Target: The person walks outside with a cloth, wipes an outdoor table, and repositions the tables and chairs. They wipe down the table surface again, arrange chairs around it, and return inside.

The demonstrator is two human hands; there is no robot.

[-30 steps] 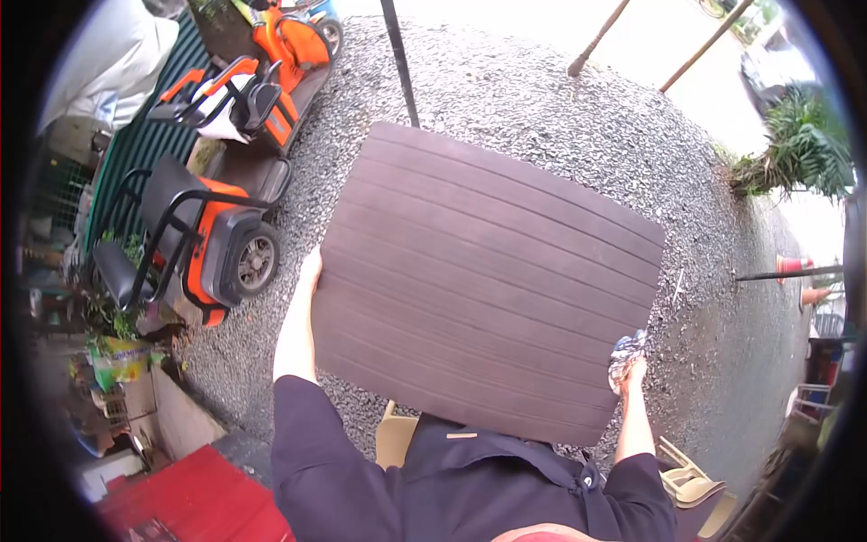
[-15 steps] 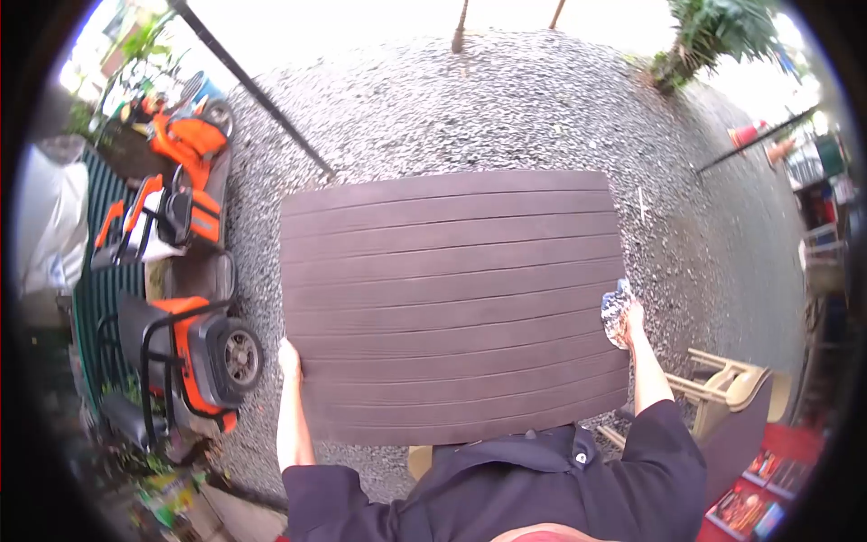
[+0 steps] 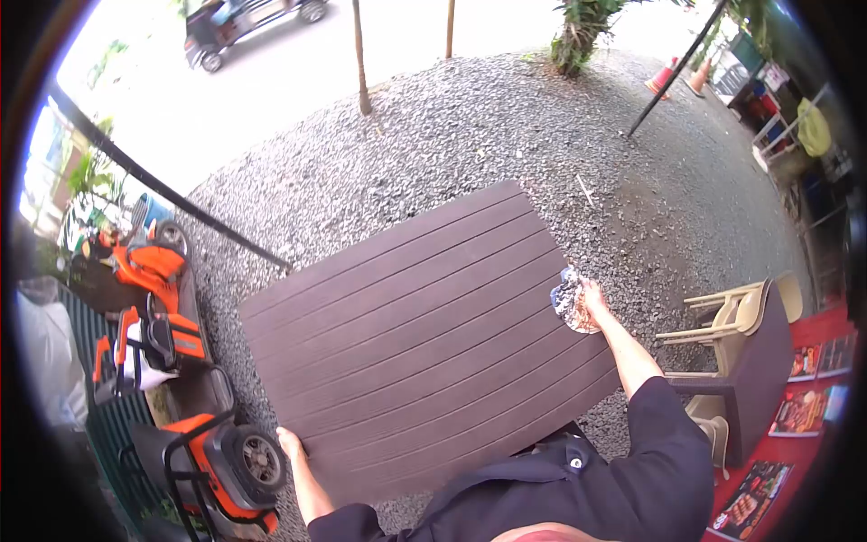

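One broad spread of loose grey gravel (image 3: 470, 117) underlies everything, and footing on it looks uneven, so short, flat steps would suit. Above it, the dark-brown, grooved rectangular panel (image 3: 415, 334) is held in front of the body, lying slantwise across the view, with the right end farther forward. It blocks much of the ground near the feet; keeping it close and level should spare the wrists.

To the left, the orange-and-black scooter (image 3: 212, 452) with a fat tyre sits near the panel's near corner; to the right are beige plastic chairs (image 3: 745, 307). Both call for a check before any turn, as does the long black pole (image 3: 181, 201), its foot showing beside the far edge.

The left hand (image 3: 291, 443) is partly closed on the left edge, thumb uppermost, other fingers hidden. The right hand (image 3: 591, 300) is curled around a crumpled, patterned, cloth-like wad (image 3: 571, 303) against the right edge; its grip beneath cannot be told. Bunched material could slip, so firm, even pressure there matters most.
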